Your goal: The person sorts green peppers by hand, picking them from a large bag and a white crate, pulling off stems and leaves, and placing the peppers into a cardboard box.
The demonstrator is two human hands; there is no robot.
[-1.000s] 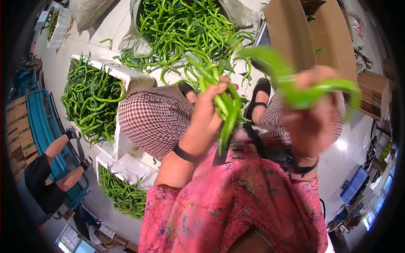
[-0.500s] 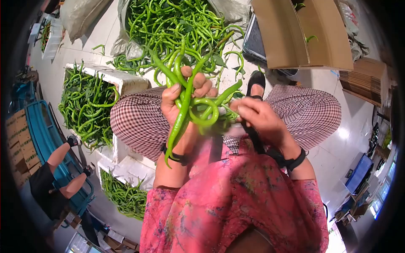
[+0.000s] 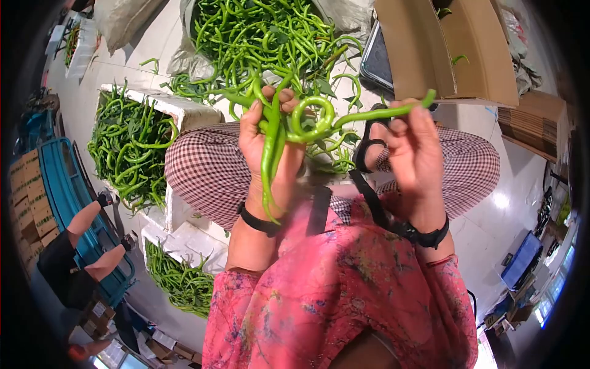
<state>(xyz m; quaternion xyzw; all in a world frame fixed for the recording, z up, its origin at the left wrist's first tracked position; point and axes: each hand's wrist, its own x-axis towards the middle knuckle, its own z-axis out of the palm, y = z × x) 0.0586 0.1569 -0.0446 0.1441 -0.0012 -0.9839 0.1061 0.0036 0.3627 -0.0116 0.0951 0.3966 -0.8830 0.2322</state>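
My left hand [image 3: 249,136] is closed round a bunch of long green chili peppers [image 3: 271,157], their tips hanging toward my lap. A curled chili pepper [image 3: 296,123] loops out from the right side of this bunch. My right hand [image 3: 420,157], raised beside it, pinches a single long chili pepper [image 3: 370,115] near one end. The other end of that pepper points left and overlaps the curled one in this view. Beyond my hands, a large heap of green chili peppers [image 3: 258,37] spills from an open whitish sack [image 3: 185,58] onto the floor.
At left, a white foam box [image 3: 195,113] holds chili peppers; a second foam box [image 3: 193,243] with more stands nearer. An open cardboard box [image 3: 415,52] is at upper right, beside a dark crate [image 3: 376,61]. Another person [image 3: 64,264] is by a teal cart [image 3: 61,178].
My right hand has moved right and up from close beside the bunch, now drawing out one chili pepper. My left hand still grips its bunch, and the curled pepper has shifted upward.
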